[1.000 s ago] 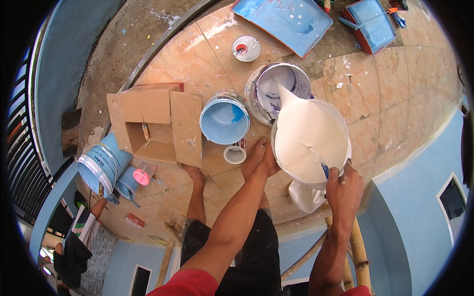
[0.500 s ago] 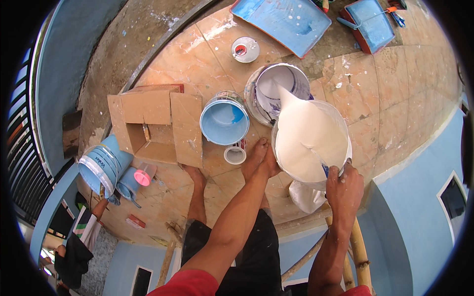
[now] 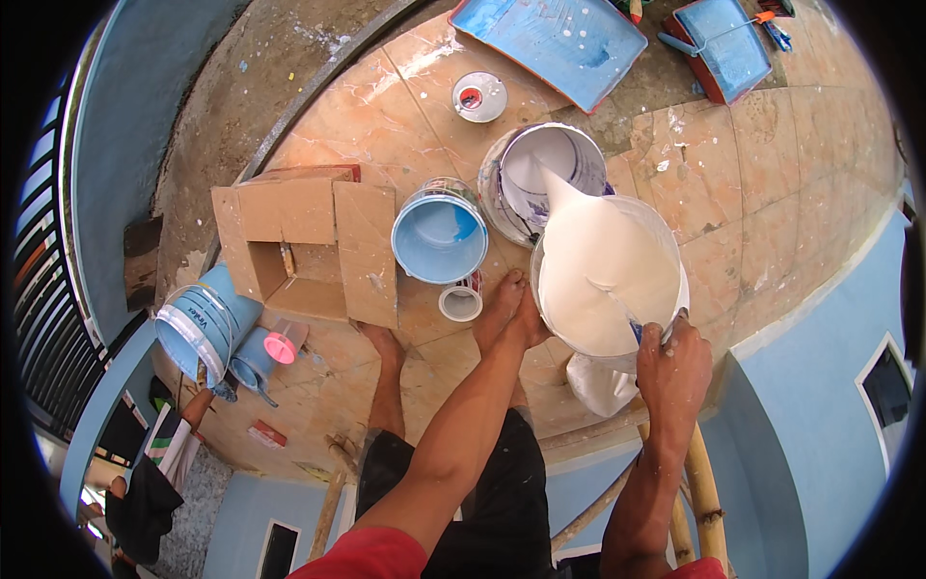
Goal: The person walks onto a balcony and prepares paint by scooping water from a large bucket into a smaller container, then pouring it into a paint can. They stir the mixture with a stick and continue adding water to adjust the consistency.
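A large white bucket of cream-white paint (image 3: 603, 280) is tilted toward the far left. From its lip a broad stream of paint runs into a second white bucket (image 3: 521, 227) with purple stains on its wall. My right hand (image 3: 675, 365) is closed at the near right rim of the tilted bucket. By its fingers, a thin tool with a blue part (image 3: 635, 330) leans into the paint; its kind is unclear. Against the bucket's left side is my left hand (image 3: 529, 323), its fingers partly hidden behind the wall.
Left of the buckets stand a light-blue-lined pail (image 3: 440, 238), a small cup (image 3: 460, 301) and an open cardboard box (image 3: 289, 246). Blue paint trays (image 3: 555, 48) and a round lid (image 3: 479, 97) lie beyond. Another person's arm (image 3: 197, 409) reaches toward a blue bucket (image 3: 207, 323) at left.
Almost nothing differs. Paint keeps streaming between the buckets, and both my hands stay in place.
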{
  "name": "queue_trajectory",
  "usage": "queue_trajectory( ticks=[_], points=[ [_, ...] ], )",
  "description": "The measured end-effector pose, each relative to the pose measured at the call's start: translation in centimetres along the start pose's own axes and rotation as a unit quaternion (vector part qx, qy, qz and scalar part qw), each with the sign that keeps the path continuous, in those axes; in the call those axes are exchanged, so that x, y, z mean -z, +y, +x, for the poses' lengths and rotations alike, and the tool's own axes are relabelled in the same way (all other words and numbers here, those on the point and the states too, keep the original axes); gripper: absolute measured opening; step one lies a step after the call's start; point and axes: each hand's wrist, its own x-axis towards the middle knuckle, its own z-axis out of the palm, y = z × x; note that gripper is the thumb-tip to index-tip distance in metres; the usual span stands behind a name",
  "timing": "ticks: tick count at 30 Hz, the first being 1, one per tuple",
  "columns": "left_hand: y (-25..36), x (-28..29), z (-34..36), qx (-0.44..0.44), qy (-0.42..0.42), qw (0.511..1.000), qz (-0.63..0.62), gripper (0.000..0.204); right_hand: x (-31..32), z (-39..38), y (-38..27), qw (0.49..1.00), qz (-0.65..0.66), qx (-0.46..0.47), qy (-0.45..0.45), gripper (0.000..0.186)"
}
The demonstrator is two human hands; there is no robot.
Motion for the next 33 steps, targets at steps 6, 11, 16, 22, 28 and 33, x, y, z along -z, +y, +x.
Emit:
queue_trajectory(
  ticks=[6,11,16,22,28,33],
  points=[
    [-0.1,0.2,0.1,-0.007,0.001,0.999,0.037,0.059,0.0,0.1,0.2,1.000,0.004,-0.001,-0.004,0.030],
    [0.0,0.0,0.2,-0.022,-0.001,0.995,0.095,0.064,-0.3,0.1,0.4,1.000,0.010,-0.003,-0.002,0.029],
    [0.3,-0.1,0.1,-0.052,0.002,0.975,0.215,0.070,-0.9,0.5,1.9,0.997,0.061,-0.034,-0.032,0.028],
    [-2.6,3.6,5.5,-0.108,-0.056,0.981,0.152,0.060,-1.3,0.6,3.1,0.980,0.178,-0.069,-0.049,0.027],
    [-3.5,7.8,12.6,-0.129,-0.106,0.981,0.100,0.068,-5.3,1.2,9.5,0.923,0.373,-0.087,-0.044,0.032],
    [-1.1,8.0,14.0,-0.166,-0.017,0.985,0.055,0.074,-9.1,1.9,13.2,0.884,0.463,-0.053,-0.021,0.032]
  ],
)
